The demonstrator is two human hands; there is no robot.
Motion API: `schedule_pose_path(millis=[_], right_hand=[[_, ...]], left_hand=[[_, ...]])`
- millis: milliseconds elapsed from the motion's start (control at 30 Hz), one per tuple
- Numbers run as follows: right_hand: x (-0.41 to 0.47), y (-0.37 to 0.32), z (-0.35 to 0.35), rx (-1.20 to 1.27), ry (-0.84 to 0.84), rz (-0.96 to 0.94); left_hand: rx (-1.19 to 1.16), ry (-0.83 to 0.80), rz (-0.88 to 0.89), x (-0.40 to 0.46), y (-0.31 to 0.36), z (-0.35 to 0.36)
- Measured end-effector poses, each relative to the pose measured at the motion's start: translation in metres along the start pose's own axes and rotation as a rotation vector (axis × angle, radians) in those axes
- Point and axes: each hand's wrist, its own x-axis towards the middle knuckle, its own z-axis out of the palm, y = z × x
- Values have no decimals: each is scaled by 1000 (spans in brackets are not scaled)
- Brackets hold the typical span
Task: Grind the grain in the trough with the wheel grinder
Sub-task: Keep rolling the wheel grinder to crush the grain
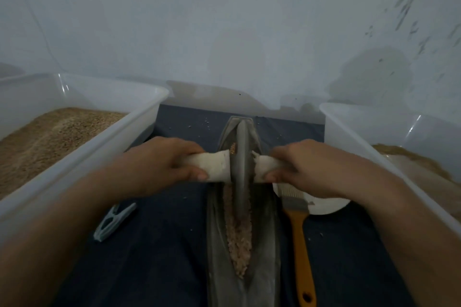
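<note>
A long grey metal trough [267, 244] runs away from me on a dark cloth. Pinkish ground grain [239, 239] fills its groove in the near half. The grey wheel grinder [241, 169] stands on edge in the groove, about midway along. A white-wrapped axle handle [214, 166] sticks out on each side of the wheel. My left hand [172, 162] grips the left handle and my right hand [299, 167] grips the right one. A few whole grains cling to the wheel near the left handle.
A clear plastic tub [99, 147] of tan grain stands at the left. Another clear tub [369, 154] with tan and pale powder stands at the right. An orange-handled brush [300, 244] and a white bowl [329, 205] lie right of the trough. A pale clothes peg [113, 222] lies at the left.
</note>
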Motion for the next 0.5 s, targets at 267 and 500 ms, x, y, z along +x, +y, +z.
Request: schedule_pose_path(millis=[267,500], right_hand=[[25,12,28,-123,357,54],[-22,-10,-15,-78,-79,-124]], left_hand=[[274,429,94,19,1,28],[-167,-127,169,-12,-2,-12]])
